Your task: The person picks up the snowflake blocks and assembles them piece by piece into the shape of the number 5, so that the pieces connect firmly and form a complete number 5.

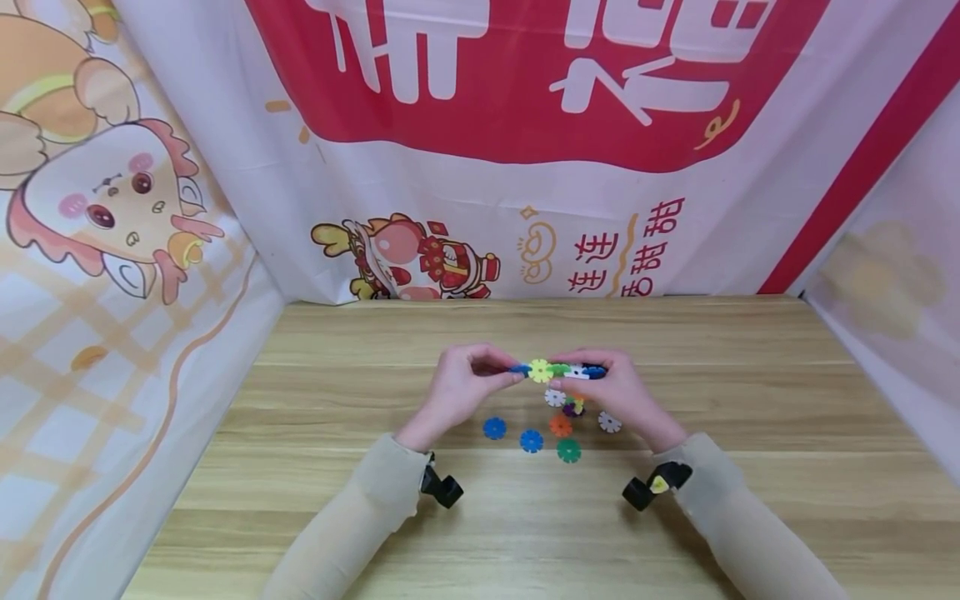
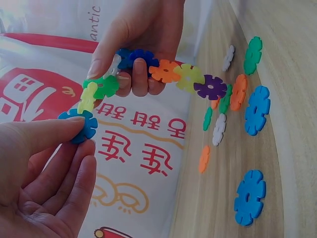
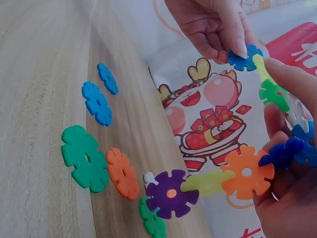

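Observation:
Both hands hold up a chain of slotted plastic snowflake discs above the table. The left hand (image 1: 459, 385) pinches the blue disc (image 2: 81, 128) at one end between thumb and fingers. Beside it in the chain come a yellow disc (image 1: 540, 371) and a green disc (image 2: 103, 87). The right hand (image 1: 621, 393) curls its fingers round the middle, at a white disc (image 3: 296, 114) and a dark blue disc (image 3: 283, 154). From there the other end hangs down: an orange disc (image 3: 247, 171), another yellow disc (image 3: 208, 183) and a purple disc (image 3: 172, 194).
Several loose discs lie on the wooden table (image 1: 375, 517) below the hands, including a blue disc (image 1: 494, 428), an orange disc (image 1: 560, 426), a green disc (image 1: 568, 451) and a white disc (image 1: 610, 422). A printed cloth (image 1: 480, 192) hangs behind the table.

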### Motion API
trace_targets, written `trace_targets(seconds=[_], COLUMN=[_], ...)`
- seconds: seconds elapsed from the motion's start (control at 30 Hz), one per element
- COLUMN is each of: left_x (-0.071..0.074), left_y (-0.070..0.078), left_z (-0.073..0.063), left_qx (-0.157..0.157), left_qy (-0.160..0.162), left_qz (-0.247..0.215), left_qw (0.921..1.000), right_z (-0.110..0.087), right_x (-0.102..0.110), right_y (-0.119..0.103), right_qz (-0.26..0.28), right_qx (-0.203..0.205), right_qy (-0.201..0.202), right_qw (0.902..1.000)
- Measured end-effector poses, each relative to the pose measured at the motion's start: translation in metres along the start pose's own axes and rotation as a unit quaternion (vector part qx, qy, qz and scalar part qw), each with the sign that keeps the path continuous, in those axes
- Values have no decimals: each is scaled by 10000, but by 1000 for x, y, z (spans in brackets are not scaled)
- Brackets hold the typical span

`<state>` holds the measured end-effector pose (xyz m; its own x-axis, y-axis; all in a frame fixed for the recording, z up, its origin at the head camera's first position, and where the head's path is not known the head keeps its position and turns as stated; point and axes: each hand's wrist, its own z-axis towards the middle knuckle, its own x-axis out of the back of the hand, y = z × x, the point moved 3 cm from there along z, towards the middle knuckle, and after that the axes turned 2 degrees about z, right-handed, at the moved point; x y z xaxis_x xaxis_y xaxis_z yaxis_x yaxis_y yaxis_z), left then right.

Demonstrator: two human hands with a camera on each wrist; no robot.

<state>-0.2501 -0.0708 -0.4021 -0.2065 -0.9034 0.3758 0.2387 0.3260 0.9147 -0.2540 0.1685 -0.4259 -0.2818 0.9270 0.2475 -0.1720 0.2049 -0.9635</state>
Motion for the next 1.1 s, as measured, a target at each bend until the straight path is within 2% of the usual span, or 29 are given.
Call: trace_targets(seconds=[0.27,0.67,0.93,1.1], left_x=[-2,-10,-14,-15], left_y=[4,3,2,1], left_z=[-1,0,2,3], left_qx=[-76,-477,-373,-190], left_qy=[-40,-137,-162,-203], left_qz=[-8,142,96,117], left_qw=[10000,9987,9991,9995], right_z=[1,-1,1,4], right_x=[-1,-1,5,9], right_y=[-3,-1,2,-1], right_qz=[-73,-82,-113,-403], right_qx=[53,52,-212,-94], right_qy=[30,-79,-111,-298], right_qw=[10000,9999,9996,9987])
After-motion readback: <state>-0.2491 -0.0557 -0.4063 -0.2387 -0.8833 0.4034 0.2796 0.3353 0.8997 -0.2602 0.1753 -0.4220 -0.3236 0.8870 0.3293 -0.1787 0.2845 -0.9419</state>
